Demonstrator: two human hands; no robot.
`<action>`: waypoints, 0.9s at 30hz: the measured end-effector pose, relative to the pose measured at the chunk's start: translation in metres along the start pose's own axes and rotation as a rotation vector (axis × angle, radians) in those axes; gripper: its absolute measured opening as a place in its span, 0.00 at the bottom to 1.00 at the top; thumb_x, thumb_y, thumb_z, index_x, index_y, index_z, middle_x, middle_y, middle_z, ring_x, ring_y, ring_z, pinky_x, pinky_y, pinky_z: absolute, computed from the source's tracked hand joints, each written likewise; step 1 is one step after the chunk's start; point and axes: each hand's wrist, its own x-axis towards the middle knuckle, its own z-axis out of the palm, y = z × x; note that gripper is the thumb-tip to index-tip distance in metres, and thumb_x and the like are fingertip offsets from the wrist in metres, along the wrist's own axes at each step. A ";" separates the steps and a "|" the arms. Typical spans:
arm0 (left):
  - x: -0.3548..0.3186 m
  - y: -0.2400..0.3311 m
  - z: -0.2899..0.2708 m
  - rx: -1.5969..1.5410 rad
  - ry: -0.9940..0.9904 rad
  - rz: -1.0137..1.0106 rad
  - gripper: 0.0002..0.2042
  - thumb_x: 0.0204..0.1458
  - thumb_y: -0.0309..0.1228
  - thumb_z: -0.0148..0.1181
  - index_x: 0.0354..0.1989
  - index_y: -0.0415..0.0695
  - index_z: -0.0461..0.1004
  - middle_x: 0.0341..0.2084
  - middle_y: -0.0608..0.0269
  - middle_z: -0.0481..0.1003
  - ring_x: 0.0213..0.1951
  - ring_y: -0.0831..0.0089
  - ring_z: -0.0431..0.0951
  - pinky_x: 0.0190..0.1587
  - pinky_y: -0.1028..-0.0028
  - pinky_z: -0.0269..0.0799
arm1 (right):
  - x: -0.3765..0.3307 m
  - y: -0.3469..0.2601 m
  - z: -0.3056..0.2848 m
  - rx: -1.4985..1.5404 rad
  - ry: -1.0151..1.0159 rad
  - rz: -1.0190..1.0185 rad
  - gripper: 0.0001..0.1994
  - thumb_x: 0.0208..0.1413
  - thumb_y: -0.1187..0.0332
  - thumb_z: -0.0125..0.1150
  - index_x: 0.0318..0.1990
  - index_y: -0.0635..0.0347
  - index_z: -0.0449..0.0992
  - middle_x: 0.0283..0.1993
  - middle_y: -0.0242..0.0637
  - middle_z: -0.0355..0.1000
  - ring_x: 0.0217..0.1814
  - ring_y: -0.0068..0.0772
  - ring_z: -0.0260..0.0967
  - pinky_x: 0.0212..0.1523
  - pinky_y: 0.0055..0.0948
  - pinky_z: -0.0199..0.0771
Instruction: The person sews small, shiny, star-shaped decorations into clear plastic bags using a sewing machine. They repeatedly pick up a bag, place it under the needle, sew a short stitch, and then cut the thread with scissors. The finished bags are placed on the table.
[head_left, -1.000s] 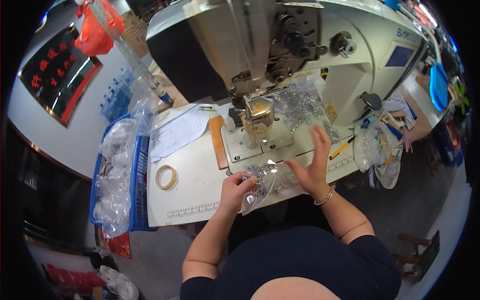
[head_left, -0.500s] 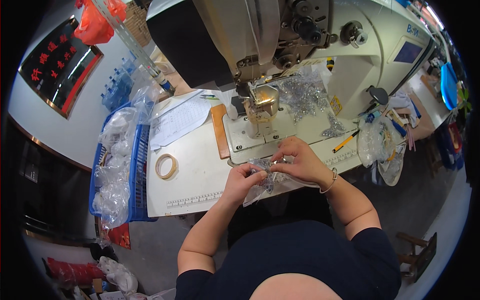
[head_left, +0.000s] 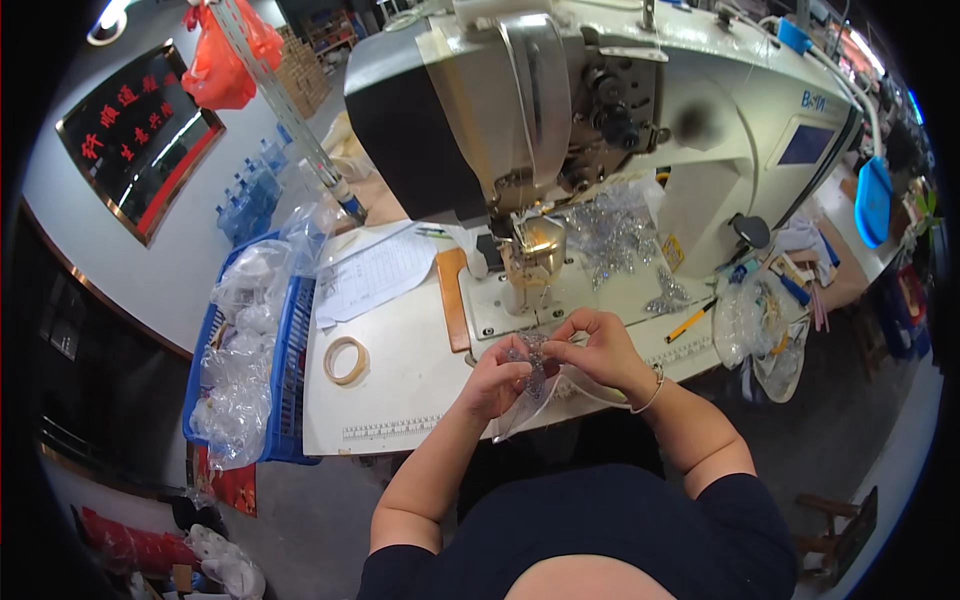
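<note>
Glitter piece, silver in colour, is held between two hands above the near edge of the table. Left hand pinches it from the left side: the thumb lies across it, pointing right, and the other fingers are curled behind. Right hand comes from the right, its thumb and forefinger pinching at the far right edge, knuckles raised; a bracelet is around this wrist. Both elbows are bent, and the forearms lean inward to each other. Clear plastic hangs below the hands, on the near side. Just beyond them stands the sewing machine, with more glitter pieces to the right of its needle area. Tape roll lies at left, pen at right.
</note>
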 end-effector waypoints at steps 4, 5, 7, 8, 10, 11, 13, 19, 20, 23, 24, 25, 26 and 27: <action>0.005 0.008 0.006 0.051 0.001 0.011 0.20 0.42 0.23 0.59 0.47 0.38 0.64 0.40 0.56 0.71 0.40 0.64 0.76 0.45 0.67 0.74 | 0.004 -0.006 -0.002 -0.047 0.017 -0.028 0.07 0.42 0.70 0.68 0.24 0.65 0.77 0.24 0.35 0.73 0.29 0.22 0.68 0.34 0.24 0.67; 0.006 0.014 0.006 0.077 -0.018 -0.011 0.23 0.43 0.23 0.59 0.51 0.38 0.62 0.40 0.56 0.71 0.40 0.64 0.76 0.45 0.68 0.74 | 0.006 -0.006 -0.002 -0.064 0.032 -0.046 0.07 0.42 0.70 0.68 0.23 0.65 0.77 0.23 0.35 0.72 0.28 0.22 0.68 0.34 0.24 0.67; 0.006 0.018 0.005 0.132 -0.026 -0.055 0.27 0.43 0.23 0.59 0.55 0.38 0.60 0.42 0.56 0.71 0.40 0.64 0.76 0.46 0.68 0.73 | 0.005 -0.003 0.000 -0.099 0.062 -0.070 0.07 0.41 0.71 0.68 0.22 0.64 0.77 0.22 0.34 0.71 0.27 0.22 0.67 0.32 0.24 0.66; 0.006 0.020 0.004 0.166 -0.020 -0.074 0.28 0.43 0.24 0.59 0.56 0.39 0.59 0.43 0.56 0.70 0.41 0.64 0.76 0.46 0.68 0.73 | 0.004 -0.003 0.001 -0.141 0.094 -0.115 0.07 0.41 0.71 0.68 0.22 0.63 0.77 0.21 0.34 0.70 0.26 0.23 0.67 0.31 0.24 0.66; 0.005 0.019 0.001 0.226 -0.011 -0.098 0.29 0.44 0.24 0.59 0.57 0.39 0.59 0.46 0.55 0.69 0.43 0.65 0.75 0.48 0.69 0.72 | 0.002 -0.002 0.003 -0.223 0.153 -0.207 0.07 0.40 0.71 0.69 0.20 0.62 0.77 0.20 0.34 0.69 0.25 0.25 0.66 0.29 0.25 0.65; 0.005 0.018 0.000 0.222 -0.003 -0.090 0.28 0.44 0.24 0.59 0.57 0.39 0.60 0.45 0.57 0.69 0.43 0.68 0.74 0.48 0.69 0.71 | 0.002 -0.001 0.003 -0.285 0.167 -0.264 0.07 0.39 0.71 0.69 0.20 0.62 0.76 0.19 0.34 0.69 0.24 0.26 0.65 0.28 0.26 0.64; 0.005 0.016 0.001 0.216 0.013 -0.073 0.26 0.45 0.23 0.58 0.56 0.39 0.61 0.43 0.61 0.70 0.42 0.73 0.74 0.49 0.70 0.70 | 0.002 -0.001 0.001 -0.411 0.194 -0.382 0.07 0.38 0.71 0.69 0.19 0.61 0.76 0.19 0.35 0.68 0.23 0.28 0.65 0.26 0.27 0.63; 0.005 0.021 -0.008 0.300 -0.033 -0.178 0.27 0.44 0.24 0.62 0.55 0.39 0.62 0.41 0.63 0.70 0.42 0.76 0.72 0.48 0.73 0.69 | -0.002 -0.008 0.002 -0.274 0.168 -0.277 0.08 0.39 0.71 0.70 0.19 0.63 0.75 0.20 0.36 0.69 0.24 0.26 0.66 0.26 0.26 0.64; 0.005 0.019 -0.006 0.310 -0.043 -0.112 0.25 0.44 0.24 0.62 0.53 0.39 0.63 0.40 0.63 0.70 0.41 0.77 0.72 0.47 0.74 0.69 | -0.003 -0.008 0.001 -0.227 0.141 -0.228 0.08 0.39 0.71 0.69 0.20 0.63 0.75 0.21 0.35 0.70 0.25 0.25 0.66 0.27 0.25 0.65; 0.006 0.025 0.011 0.336 -0.076 0.016 0.21 0.43 0.24 0.63 0.48 0.39 0.65 0.38 0.63 0.72 0.39 0.78 0.73 0.45 0.77 0.69 | -0.002 -0.009 0.003 -0.105 0.084 -0.122 0.08 0.41 0.72 0.68 0.22 0.65 0.75 0.23 0.35 0.72 0.27 0.21 0.68 0.30 0.23 0.67; 0.007 0.021 -0.004 0.339 -0.088 0.014 0.20 0.43 0.24 0.64 0.46 0.40 0.65 0.38 0.63 0.72 0.38 0.78 0.73 0.44 0.77 0.69 | -0.002 -0.012 0.003 -0.078 0.079 -0.111 0.08 0.42 0.72 0.68 0.23 0.66 0.75 0.24 0.35 0.73 0.27 0.21 0.68 0.30 0.22 0.68; 0.009 0.023 -0.008 0.337 -0.097 0.010 0.19 0.43 0.24 0.64 0.45 0.40 0.66 0.37 0.63 0.73 0.38 0.78 0.73 0.44 0.78 0.69 | -0.001 -0.013 0.002 -0.051 0.071 -0.096 0.07 0.43 0.72 0.68 0.23 0.66 0.75 0.24 0.35 0.73 0.28 0.20 0.68 0.31 0.21 0.68; 0.011 0.027 -0.010 0.410 -0.042 -0.011 0.19 0.43 0.24 0.64 0.44 0.40 0.66 0.36 0.63 0.73 0.38 0.79 0.73 0.43 0.78 0.69 | 0.002 -0.010 0.002 -0.002 0.088 -0.079 0.06 0.43 0.74 0.68 0.23 0.64 0.75 0.24 0.34 0.74 0.29 0.20 0.69 0.35 0.20 0.68; 0.013 0.034 -0.005 0.483 0.013 -0.033 0.19 0.43 0.24 0.64 0.44 0.39 0.67 0.35 0.64 0.73 0.37 0.79 0.73 0.43 0.78 0.69 | 0.005 -0.008 0.002 -0.009 0.121 -0.097 0.06 0.43 0.73 0.67 0.23 0.65 0.75 0.24 0.34 0.74 0.28 0.20 0.68 0.34 0.20 0.68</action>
